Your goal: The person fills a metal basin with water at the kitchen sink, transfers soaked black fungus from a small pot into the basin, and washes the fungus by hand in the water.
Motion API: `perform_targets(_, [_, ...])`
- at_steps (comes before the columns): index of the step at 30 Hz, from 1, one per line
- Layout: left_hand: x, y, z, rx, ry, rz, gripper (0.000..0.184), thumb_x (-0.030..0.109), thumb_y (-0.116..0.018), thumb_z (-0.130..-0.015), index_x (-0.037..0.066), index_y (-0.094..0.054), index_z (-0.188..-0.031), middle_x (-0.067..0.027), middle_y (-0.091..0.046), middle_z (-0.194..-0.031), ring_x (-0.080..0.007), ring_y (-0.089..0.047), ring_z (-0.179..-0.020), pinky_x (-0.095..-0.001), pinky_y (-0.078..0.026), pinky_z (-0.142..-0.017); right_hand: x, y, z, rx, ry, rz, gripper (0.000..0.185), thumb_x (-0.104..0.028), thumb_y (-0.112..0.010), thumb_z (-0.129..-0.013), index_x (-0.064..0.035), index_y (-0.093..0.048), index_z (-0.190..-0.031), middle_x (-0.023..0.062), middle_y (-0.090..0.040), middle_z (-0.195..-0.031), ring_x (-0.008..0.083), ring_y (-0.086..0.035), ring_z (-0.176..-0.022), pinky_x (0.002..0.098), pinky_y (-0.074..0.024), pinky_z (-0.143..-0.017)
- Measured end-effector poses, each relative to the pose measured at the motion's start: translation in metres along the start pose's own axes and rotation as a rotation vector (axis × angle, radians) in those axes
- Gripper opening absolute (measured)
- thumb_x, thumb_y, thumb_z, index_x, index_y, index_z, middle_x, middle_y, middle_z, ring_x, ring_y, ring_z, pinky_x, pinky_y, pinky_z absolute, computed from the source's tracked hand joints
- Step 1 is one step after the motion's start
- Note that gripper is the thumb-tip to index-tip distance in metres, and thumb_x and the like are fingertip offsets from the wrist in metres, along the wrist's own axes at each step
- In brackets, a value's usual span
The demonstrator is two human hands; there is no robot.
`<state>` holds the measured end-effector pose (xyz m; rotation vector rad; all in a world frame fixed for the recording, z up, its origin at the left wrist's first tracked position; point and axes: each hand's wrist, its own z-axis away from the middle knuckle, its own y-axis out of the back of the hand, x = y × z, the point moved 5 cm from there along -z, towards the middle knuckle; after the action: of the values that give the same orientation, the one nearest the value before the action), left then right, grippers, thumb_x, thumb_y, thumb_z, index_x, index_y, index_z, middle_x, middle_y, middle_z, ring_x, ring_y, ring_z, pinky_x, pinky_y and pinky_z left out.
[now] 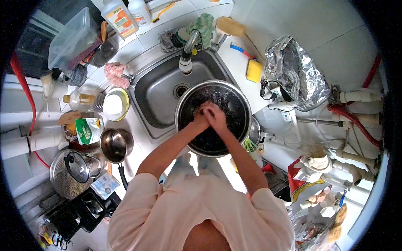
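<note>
A large round metal bowl stands at the front right of the sink, over its edge. Inside it are dark, nearly black contents with small shiny specks; what they are I cannot make out. Both my hands are in the bowl, pressed together above or in the dark contents. My left hand lies partly under my right hand, whose fingers curl over it. The fingers of both are closed, and whatever they hold, if anything, is hidden.
Behind the bowl is the steel sink with its faucet. To the left are a saucepan and stacked bowls. A yellow sponge, a brush and a foil-covered thing are to the right.
</note>
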<state>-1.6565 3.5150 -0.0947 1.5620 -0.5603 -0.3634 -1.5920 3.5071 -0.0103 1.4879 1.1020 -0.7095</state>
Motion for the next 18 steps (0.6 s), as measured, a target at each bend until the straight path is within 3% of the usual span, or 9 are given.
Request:
perform_targets(4, [0.011,0.018,-0.001,0.006,-0.169,-0.205,0.046,0.024,-0.048,-0.08,0.001,-0.043,-0.12,-0.0167,-0.047,-0.121,-0.0314,-0.042,-0.114,-0.0532,-0.02,-0.101,-0.038,-0.017,0.008,0.01,0.171,0.265,0.018,-0.009,-0.057,-0.076,-0.0065,-0.06,-0.094,0.0152,-0.06,-0.096,0.0331,-0.054,-0.096,0.0389,-0.0378,-0.09])
perform_targets(7, [0.007,0.026,0.017,-0.307,-0.001,0.296,0.042,0.019,-0.048,-0.08,0.002,-0.045,-0.118,-0.02,-0.045,-0.121,-0.0348,-0.04,-0.115,-0.0544,-0.017,-0.102,0.038,-0.006,-0.005,0.064,-0.012,0.188,0.019,-0.009,-0.058,-0.076,-0.0058,-0.06,-0.094,0.0167,-0.057,-0.104,0.0347,-0.051,-0.1,0.0407,-0.0365,-0.091])
perform_targets(8, [0.006,0.038,0.016,-0.245,-0.049,0.264,0.037,0.013,-0.052,-0.08,0.006,-0.049,-0.117,-0.0154,-0.051,-0.111,-0.0318,-0.046,-0.107,-0.0498,-0.028,-0.097,0.039,0.007,-0.002,0.183,-0.062,0.247,0.02,-0.008,-0.059,-0.075,-0.0042,-0.06,-0.096,0.0175,-0.054,-0.108,0.0349,-0.051,-0.1,0.0398,-0.0376,-0.089])
perform_targets(11, [-0.035,0.062,0.023,0.136,0.373,0.732,0.04,0.008,-0.058,-0.076,0.004,-0.049,-0.115,-0.016,-0.052,-0.111,-0.0327,-0.047,-0.107,-0.0444,-0.033,-0.095,0.018,0.043,0.015,0.45,-0.158,0.518,0.032,-0.012,-0.061,-0.076,-0.0013,-0.055,-0.105,0.0205,-0.048,-0.115,0.0357,-0.048,-0.104,0.0379,-0.0377,-0.089])
perform_targets(12, [-0.046,0.064,0.028,0.304,0.525,0.85,0.042,0.008,-0.061,-0.075,0.002,-0.048,-0.115,-0.0165,-0.052,-0.109,-0.0329,-0.047,-0.106,-0.0397,-0.037,-0.092,0.036,0.04,0.029,0.487,-0.23,0.449,0.033,-0.014,-0.061,-0.077,-0.0018,-0.054,-0.107,0.019,-0.048,-0.116,0.0339,-0.047,-0.105,0.0371,-0.037,-0.09])
perform_targets(13, [-0.052,0.032,0.028,0.291,0.676,1.041,0.041,0.011,-0.061,-0.077,0.003,-0.048,-0.116,-0.0151,-0.052,-0.112,-0.0307,-0.047,-0.107,-0.0383,-0.038,-0.091,0.058,0.032,0.042,0.525,-0.296,0.38,0.035,-0.015,-0.061,-0.078,-0.0024,-0.054,-0.109,0.0174,-0.048,-0.116,0.032,-0.047,-0.106,0.0364,-0.0363,-0.091])
perform_targets(15, [-0.039,-0.004,0.019,0.319,0.767,1.403,0.042,0.02,-0.063,-0.079,0.006,-0.048,-0.116,-0.0096,-0.055,-0.108,-0.0231,-0.051,-0.103,-0.0324,-0.04,-0.087,0.086,0.003,0.046,0.539,-0.404,-0.061,0.036,-0.018,-0.061,-0.081,-0.0046,-0.052,-0.113,0.0134,-0.048,-0.118,0.0268,-0.046,-0.109,0.0343,-0.035,-0.092])
perform_targets(17, [-0.027,-0.009,0.006,0.168,0.896,1.787,0.039,0.017,-0.064,-0.079,0.007,-0.051,-0.114,-0.0082,-0.055,-0.108,-0.0197,-0.051,-0.101,-0.0311,-0.04,-0.086,0.083,-0.017,0.031,0.497,-0.529,-0.45,0.035,-0.016,-0.06,-0.082,-0.0061,-0.053,-0.114,0.0099,-0.047,-0.117,0.02,-0.045,-0.108,0.0303,-0.0352,-0.091])
perform_targets(18, [-0.022,-0.01,0.002,0.078,0.959,1.974,0.037,0.015,-0.064,-0.078,0.007,-0.052,-0.113,-0.0075,-0.054,-0.107,-0.0181,-0.051,-0.1,-0.0304,-0.04,-0.085,0.077,-0.019,0.027,0.519,-0.523,-0.428,0.031,-0.015,-0.06,-0.081,-0.0055,-0.055,-0.111,0.0086,-0.05,-0.112,0.0188,-0.046,-0.103,0.0294,-0.0367,-0.088])
